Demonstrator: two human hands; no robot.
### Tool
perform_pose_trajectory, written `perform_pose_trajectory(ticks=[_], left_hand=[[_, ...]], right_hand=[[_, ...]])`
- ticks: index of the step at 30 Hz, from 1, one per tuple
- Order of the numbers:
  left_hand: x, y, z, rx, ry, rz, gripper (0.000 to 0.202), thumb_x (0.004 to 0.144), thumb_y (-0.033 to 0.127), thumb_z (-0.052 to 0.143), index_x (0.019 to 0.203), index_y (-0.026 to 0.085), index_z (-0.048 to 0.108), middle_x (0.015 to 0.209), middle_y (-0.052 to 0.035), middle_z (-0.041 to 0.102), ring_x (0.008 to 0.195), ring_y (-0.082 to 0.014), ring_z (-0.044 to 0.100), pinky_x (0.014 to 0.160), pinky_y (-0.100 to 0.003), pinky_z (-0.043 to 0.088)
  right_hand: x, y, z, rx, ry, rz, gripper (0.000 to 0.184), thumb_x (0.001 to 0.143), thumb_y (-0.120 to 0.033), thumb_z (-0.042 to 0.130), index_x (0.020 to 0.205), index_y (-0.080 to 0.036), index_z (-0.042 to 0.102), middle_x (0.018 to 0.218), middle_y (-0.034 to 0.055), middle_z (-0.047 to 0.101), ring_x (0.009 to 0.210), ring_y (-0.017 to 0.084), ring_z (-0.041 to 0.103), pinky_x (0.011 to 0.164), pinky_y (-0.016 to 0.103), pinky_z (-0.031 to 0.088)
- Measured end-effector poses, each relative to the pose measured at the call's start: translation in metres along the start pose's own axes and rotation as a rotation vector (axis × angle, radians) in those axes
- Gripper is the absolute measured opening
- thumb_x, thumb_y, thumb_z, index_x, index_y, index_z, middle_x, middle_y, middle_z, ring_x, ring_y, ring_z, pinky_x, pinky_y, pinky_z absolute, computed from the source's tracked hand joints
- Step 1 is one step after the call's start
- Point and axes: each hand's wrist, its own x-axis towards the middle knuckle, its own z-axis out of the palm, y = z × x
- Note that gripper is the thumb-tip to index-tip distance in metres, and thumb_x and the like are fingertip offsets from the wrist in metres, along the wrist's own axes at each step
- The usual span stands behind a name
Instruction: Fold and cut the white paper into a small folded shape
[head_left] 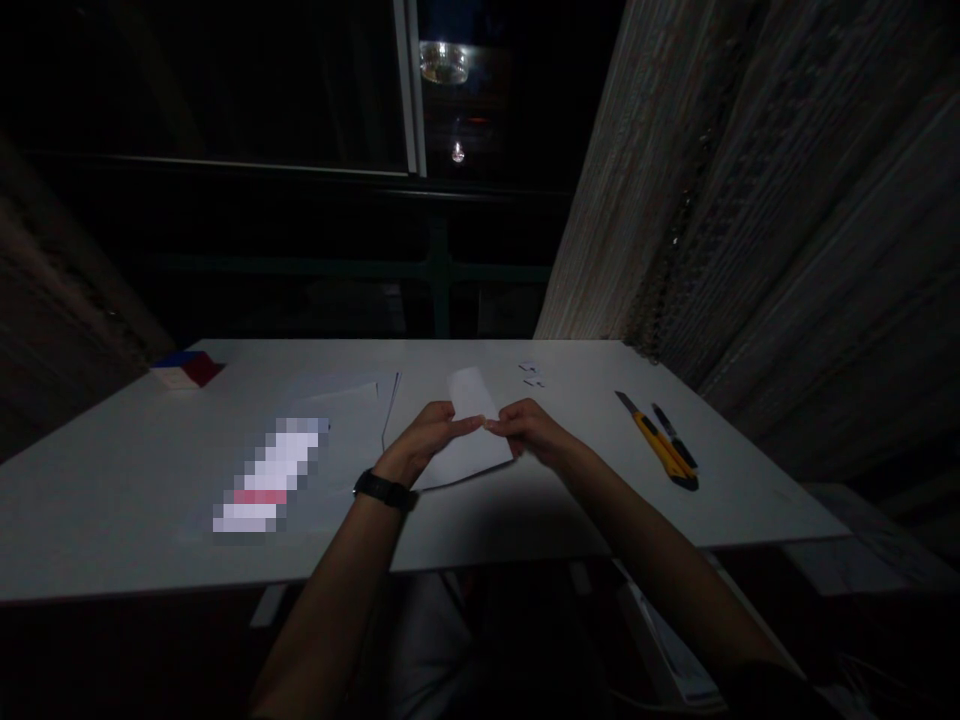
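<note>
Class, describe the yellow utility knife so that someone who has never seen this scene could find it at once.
Start with the white table and find the right hand. To its right, toward the table's right edge, the utility knife lies beside a pen-like tool. The knife is the longer of the two and yellow, while its neighbour is mostly dark.

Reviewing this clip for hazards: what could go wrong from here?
1. The yellow utility knife lies to the right with its blade apparently out; reaching for the pen beside it might nick the right hand.
2. The left hand and right hand both grip the paper; in this dim light, an uneven crease could go unnoticed.
</note>
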Motion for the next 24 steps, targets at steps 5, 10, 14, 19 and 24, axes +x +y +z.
perform_pose_trajectory(ticks=[5, 10, 14, 19, 24], left_hand=[[0.001, -0.002, 0.001, 0.091, -0.083, 0.024, 0.037, 0.060, 0.037, 0.074, 0.084, 0.010, 0.066, 0.078, -0.0080, 0.069, 0.066, -0.0164, 0.060, 0.059, -0.026, 0.046], [0.006, -0.003, 0.000, 0.193, -0.075, 0.161, 0.035, 0.062, 0.038, 0.071, 0.083, 0.010, 0.067, 0.079, -0.0063, 0.068, 0.072, -0.0173, 0.060, 0.066, -0.027, 0.046], [0.010, -0.001, 0.000, 0.351, 0.091, 0.336, 0.035, 0.063, 0.040, 0.070, 0.080, 0.010, 0.069, 0.074, -0.0038, 0.068, 0.070, -0.0181, 0.060, 0.063, -0.026, 0.044], [0.005, 0.002, 0.002, 0.566, 0.211, 0.497, 0.019, 0.072, 0.028, 0.060, 0.077, 0.014, 0.072, 0.069, -0.0025, 0.069, 0.071, -0.0182, 0.063, 0.065, -0.024, 0.045], [-0.003, 0.004, 0.005, 0.649, 0.220, 0.552, 0.022, 0.073, 0.016, 0.055, 0.086, 0.020, 0.073, 0.082, -0.0040, 0.072, 0.077, -0.0181, 0.065, 0.071, -0.024, 0.046]], right_hand=[[-0.002, -0.004, -0.001, 0.000, 0.026, -0.048, 0.035, 0.056, -0.038, 0.074, 0.050, -0.016, 0.048, 0.034, -0.0042, 0.049, 0.029, 0.007, 0.040, 0.032, 0.018, 0.026], [-0.009, -0.014, -0.001, -0.174, 0.085, -0.132, 0.039, 0.055, -0.041, 0.073, 0.048, -0.017, 0.044, 0.035, -0.0044, 0.048, 0.033, 0.007, 0.041, 0.037, 0.019, 0.026], [-0.013, -0.022, -0.001, -0.506, 0.276, -0.347, 0.031, 0.061, -0.038, 0.070, 0.051, -0.015, 0.053, 0.043, -0.0045, 0.049, 0.042, 0.007, 0.043, 0.042, 0.019, 0.028], [-0.014, -0.022, -0.003, -0.675, 0.412, -0.514, 0.008, 0.067, -0.022, 0.063, 0.065, -0.016, 0.068, 0.055, -0.0007, 0.062, 0.051, 0.011, 0.053, 0.051, 0.022, 0.037], [-0.017, -0.024, -0.005, -0.634, 0.365, -0.573, 0.020, 0.068, -0.011, 0.053, 0.071, -0.021, 0.071, 0.075, 0.0017, 0.071, 0.070, 0.016, 0.065, 0.066, 0.025, 0.048]])
